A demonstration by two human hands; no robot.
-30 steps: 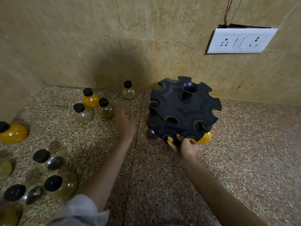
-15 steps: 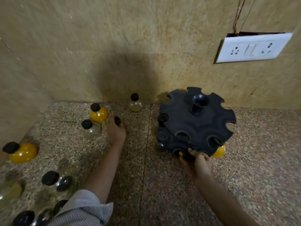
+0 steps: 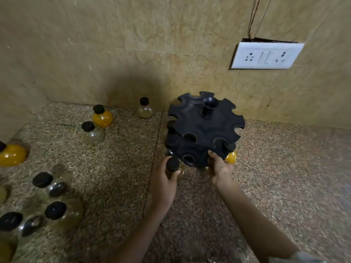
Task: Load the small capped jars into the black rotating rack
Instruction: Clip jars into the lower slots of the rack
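Note:
The black rotating rack [image 3: 206, 128] stands on the speckled counter near the wall, with two notched tiers. An orange jar [image 3: 231, 157] hangs in its lower tier at the right, and black caps show in slots on the left. My right hand [image 3: 218, 166] grips the lower tier's front edge. My left hand [image 3: 164, 179] holds a small black-capped jar [image 3: 172, 165] just in front of an empty lower slot. Loose jars stand on the counter: an orange one [image 3: 102, 116], a clear one [image 3: 92, 132] and a pale one [image 3: 144, 109].
Several more capped jars sit at the left edge, among them an orange one [image 3: 11, 154] and clear ones [image 3: 47, 184] [image 3: 60, 213]. A tiled wall with a white socket plate [image 3: 266, 56] rises behind. The counter [image 3: 284, 177] stretches right of the rack.
My left hand picked up a jar from the group at the back left and brought it to the front of the rack. My right hand stays on the rack's lower tier.

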